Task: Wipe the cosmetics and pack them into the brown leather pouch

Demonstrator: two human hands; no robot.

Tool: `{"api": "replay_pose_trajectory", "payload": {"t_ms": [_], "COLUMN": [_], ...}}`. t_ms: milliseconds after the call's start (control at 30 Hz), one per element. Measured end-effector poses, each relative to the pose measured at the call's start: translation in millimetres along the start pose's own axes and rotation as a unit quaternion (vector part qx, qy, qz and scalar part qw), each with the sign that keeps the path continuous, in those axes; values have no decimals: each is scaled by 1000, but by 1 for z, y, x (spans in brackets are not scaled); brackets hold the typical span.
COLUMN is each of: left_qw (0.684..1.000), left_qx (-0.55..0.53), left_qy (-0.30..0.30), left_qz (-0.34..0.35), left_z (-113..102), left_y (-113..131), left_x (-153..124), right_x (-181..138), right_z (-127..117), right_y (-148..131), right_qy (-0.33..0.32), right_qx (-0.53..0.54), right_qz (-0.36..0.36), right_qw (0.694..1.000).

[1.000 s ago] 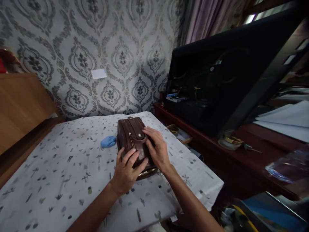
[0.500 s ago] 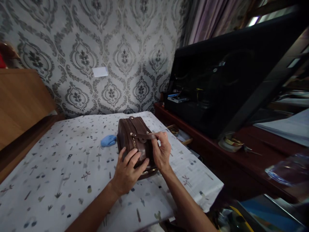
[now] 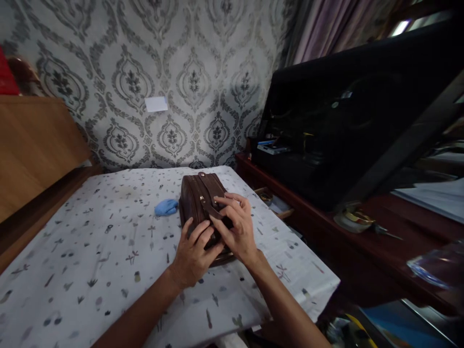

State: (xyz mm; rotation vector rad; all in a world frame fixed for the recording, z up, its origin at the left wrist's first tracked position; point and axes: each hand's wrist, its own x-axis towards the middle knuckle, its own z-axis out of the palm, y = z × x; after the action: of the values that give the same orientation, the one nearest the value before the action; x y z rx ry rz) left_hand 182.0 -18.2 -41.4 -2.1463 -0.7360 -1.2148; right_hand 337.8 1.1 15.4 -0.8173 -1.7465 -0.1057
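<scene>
A brown leather pouch (image 3: 197, 198) with a strap and gold zips lies on the patterned white cloth of the table (image 3: 90, 251). My left hand (image 3: 192, 253) rests flat on its near end, fingers spread over the leather. My right hand (image 3: 237, 227) lies over the pouch's right side, with the fingertips pinching the loose end of the strap (image 3: 210, 205) on top. A small blue cloth (image 3: 166, 207) lies on the table just left of the pouch, apart from both hands.
A dark red wooden cabinet (image 3: 326, 232) stands to the right with a large black screen (image 3: 362, 111) on it, a round gold-rimmed dish (image 3: 353, 220) and papers (image 3: 431, 198). A wooden headboard (image 3: 32, 150) is at the left. Patterned wallpaper is behind.
My right hand had lifted the strap's end off to the right half a second ago; now it has brought the strap back down onto the pouch's top. My left hand stayed put.
</scene>
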Motion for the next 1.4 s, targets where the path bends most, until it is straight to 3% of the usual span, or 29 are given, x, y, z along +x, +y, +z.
{"api": "replay_pose_trajectory", "payload": {"t_ms": [200, 467, 667, 800, 900, 967, 1067, 1233, 1333, 1400], "left_qw": [1000, 1000, 1000, 1000, 1000, 1000, 1000, 998, 999, 998], "left_qx": [4, -7, -5, 3, 10, 15, 2, -44, 5, 30], "left_qy": [1, 3, 3, 0, -15, -26, -31, -18, 3, -19], "left_qz": [4, 8, 7, 3, 5, 7, -2, -38, -54, -57], "left_z": [0, 0, -2, -3, -4, -6, -12, -24, -23, -19], "left_y": [0, -2, -1, -1, 0, 1, 3, 3, 2, 2], "left_x": [0, 0, 2, 3, 3, 4, 8, 24, 42, 55], "right_x": [23, 21, 22, 0, -34, -57, -82, -93, -93, -92], "right_z": [-2, 10, 7, -3, -6, -5, 1, 8, 8, 8], "right_y": [1, -4, -5, -4, 0, 4, 8, 10, 10, 9], "right_qy": [-100, -34, -43, -34, 41, 72, 53, 48, 51, 47], "right_qx": [151, 175, 174, 61, 3, 42, 143, 193, 190, 194], "right_qz": [14, 102, 82, 67, 176, 265, 357, 371, 371, 375], "right_qw": [983, 979, 980, 995, 984, 961, 921, 907, 908, 905]}}
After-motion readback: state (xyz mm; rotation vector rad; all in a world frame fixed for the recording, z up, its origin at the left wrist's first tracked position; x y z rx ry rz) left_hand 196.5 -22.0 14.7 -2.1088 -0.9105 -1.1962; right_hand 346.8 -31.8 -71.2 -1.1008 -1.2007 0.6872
